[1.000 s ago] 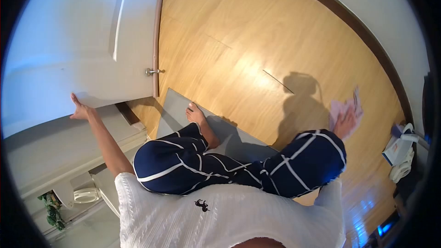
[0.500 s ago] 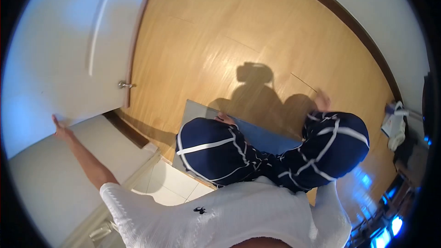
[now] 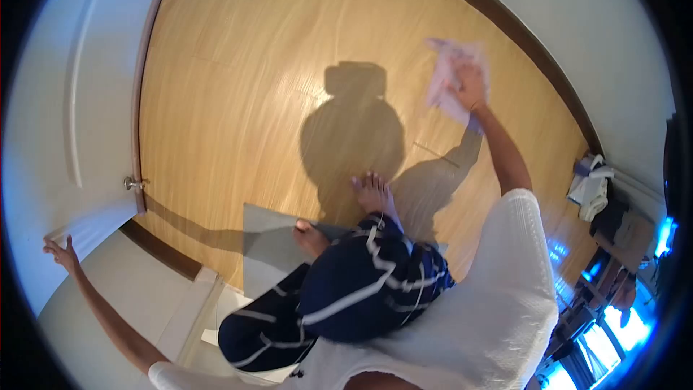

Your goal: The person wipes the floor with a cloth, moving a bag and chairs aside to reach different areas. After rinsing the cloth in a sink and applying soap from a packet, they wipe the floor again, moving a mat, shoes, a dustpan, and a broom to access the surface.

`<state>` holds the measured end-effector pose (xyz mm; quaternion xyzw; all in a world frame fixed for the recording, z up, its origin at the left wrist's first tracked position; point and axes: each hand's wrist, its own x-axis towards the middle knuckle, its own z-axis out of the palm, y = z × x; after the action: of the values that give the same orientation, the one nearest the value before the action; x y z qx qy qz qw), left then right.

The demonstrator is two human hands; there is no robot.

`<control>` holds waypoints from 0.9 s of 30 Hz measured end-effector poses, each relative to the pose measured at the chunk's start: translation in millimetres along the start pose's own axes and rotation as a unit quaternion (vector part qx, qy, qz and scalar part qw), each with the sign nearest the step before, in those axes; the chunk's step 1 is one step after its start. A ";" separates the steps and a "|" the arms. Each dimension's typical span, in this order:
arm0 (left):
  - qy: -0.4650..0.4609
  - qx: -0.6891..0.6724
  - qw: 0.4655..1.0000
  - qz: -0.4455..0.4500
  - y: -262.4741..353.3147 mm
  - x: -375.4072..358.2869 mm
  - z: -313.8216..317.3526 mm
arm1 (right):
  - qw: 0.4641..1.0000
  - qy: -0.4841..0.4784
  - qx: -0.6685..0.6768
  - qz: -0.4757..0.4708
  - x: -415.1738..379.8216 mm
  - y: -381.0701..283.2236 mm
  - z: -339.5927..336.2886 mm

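Note:
My left hand (image 3: pixel 62 254) is at the lower part of the white door (image 3: pixel 94 173), arm stretched out, fingers spread and holding nothing. Out on the wood-look floor (image 3: pixel 238 115), my right hand (image 3: pixel 471 87) presses down on a crumpled pale pink cloth (image 3: pixel 449 94). The hand and cloth are slightly blurred, and the fingertips partly merge with the cloth. My bare feet show below: one foot (image 3: pixel 375 195) is on the wood-look floor, the other foot (image 3: pixel 310 237) on the grey mat (image 3: pixel 271 245).
The door has a metal handle (image 3: pixel 133 183). A dark brown skirting strip (image 3: pixel 527 43) runs along the wall. A small pile of cloth items (image 3: pixel 592 186) lies by the wall at right, near cluttered furniture and bright windows (image 3: pixel 603 350). My shadow falls across the floor.
My right arm has come into view, reaching forward with the pink cloth. My left hand stays by the door. My legs have shifted and the view has turned, showing more floor.

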<state>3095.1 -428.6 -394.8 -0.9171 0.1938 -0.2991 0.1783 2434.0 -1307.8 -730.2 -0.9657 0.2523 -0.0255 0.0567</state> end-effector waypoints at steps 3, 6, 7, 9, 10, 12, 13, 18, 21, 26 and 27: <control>-0.058 -0.119 0.989 0.073 -18.3 -1.6 -28.7 | 0.952 0.154 -0.073 0.255 80.4 36.1 5.8; -0.063 0.032 0.997 -0.015 2.5 11.0 -0.6 | 0.948 0.124 -0.075 0.285 48.7 -4.9 36.7; -0.096 0.015 0.992 -0.085 19.1 7.4 6.3 | 0.967 0.106 -0.084 0.214 17.3 -39.3 41.8; -0.154 -0.022 0.963 -0.219 77.6 9.4 -4.1 | 0.985 0.017 -0.122 0.125 -59.7 -135.7 31.8; -0.104 -0.140 0.978 -0.118 71.6 -3.9 42.9 | 0.990 -0.040 -0.081 0.110 -106.8 -165.9 30.1; -0.169 -0.156 0.973 0.034 217.3 -91.7 8.9 | 0.963 -0.207 -0.036 0.169 -211.2 -166.8 6.5; -0.339 -0.224 0.913 -0.040 246.7 -127.5 9.2 | 0.918 -0.317 -0.067 0.228 -245.4 -142.1 -7.6; -0.505 -0.401 0.764 -0.018 368.3 -331.0 -27.2 | 0.849 0.136 -0.071 0.506 -248.0 62.8 32.5; -0.414 -0.475 0.769 -0.110 441.3 -357.3 -83.3 | 0.757 -0.136 -0.331 0.547 -105.2 80.1 22.8; -0.421 -0.478 0.758 -0.144 456.0 -364.4 -80.2 | 0.946 0.134 -0.053 0.291 23.7 -42.6 54.8; -0.431 -0.484 0.746 -0.152 448.4 -363.2 -80.0 | 0.965 0.133 -0.004 0.224 9.9 -80.3 44.3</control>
<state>2663.2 -663.9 -707.1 -0.9291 0.0728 0.2385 -0.2731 2484.9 -1238.8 -764.1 -0.8726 0.4676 -0.1390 0.0235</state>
